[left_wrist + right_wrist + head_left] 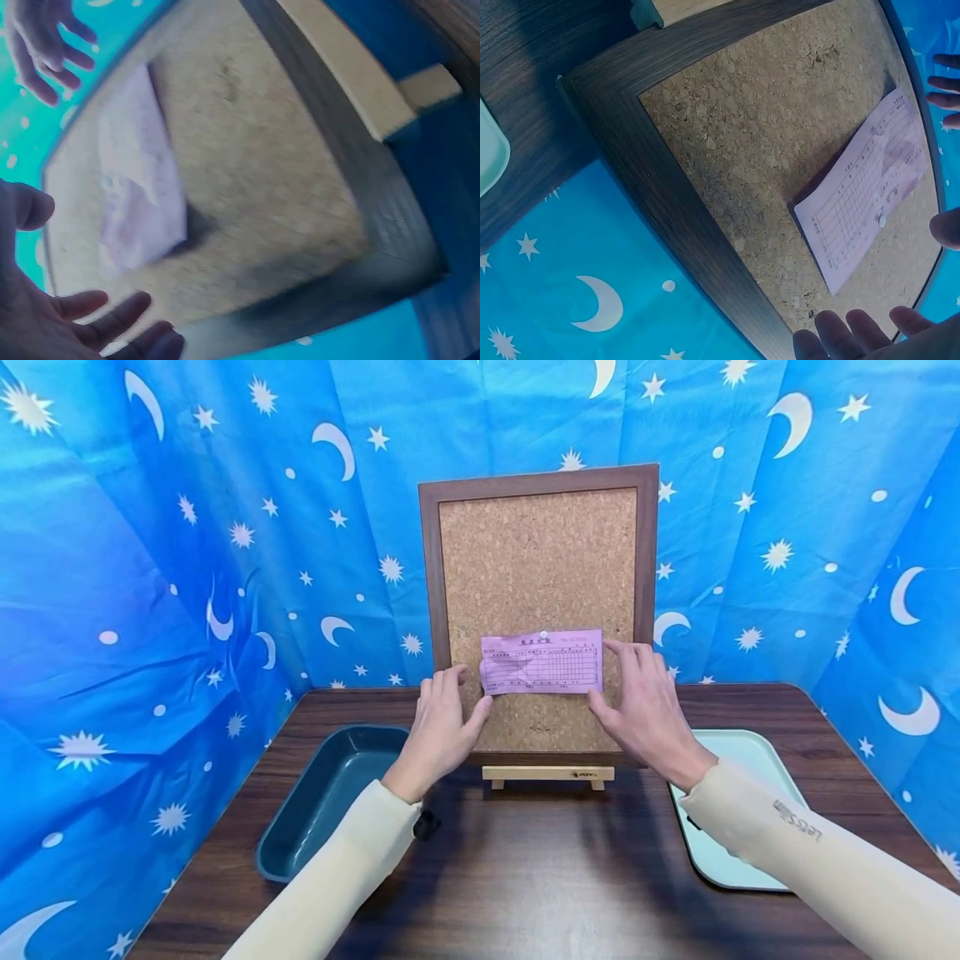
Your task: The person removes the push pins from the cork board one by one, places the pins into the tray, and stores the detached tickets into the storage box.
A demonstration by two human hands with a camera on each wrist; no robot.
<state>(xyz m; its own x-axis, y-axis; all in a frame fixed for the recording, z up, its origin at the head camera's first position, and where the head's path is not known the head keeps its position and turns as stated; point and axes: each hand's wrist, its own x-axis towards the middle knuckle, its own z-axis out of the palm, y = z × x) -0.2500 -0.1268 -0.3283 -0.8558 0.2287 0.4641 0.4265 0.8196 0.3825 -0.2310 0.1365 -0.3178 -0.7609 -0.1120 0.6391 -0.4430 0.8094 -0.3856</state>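
A pink printed slip (542, 662) hangs on the lower half of a brown-framed corkboard (540, 552). One white pushpin (543, 635) stands at the middle of its top edge. Its lower edge lifts a little off the cork in both wrist views. My left hand (442, 722) is beside the slip's left edge, thumb and fingers spread, holding nothing. On the other side, my right hand (647, 706) is held next to the right edge, its thumb near the lower corner and also holding nothing. Gaps show between the slip and both hands in the wrist views.
The board leans on a small wooden easel (547, 773) on a dark wood table (540, 877). A deep teal tray (300, 827) is at the left; a pale mint tray (742, 747) lies at the right, partly under my right forearm. Blue star-and-moon cloth (225, 677) surrounds the table.
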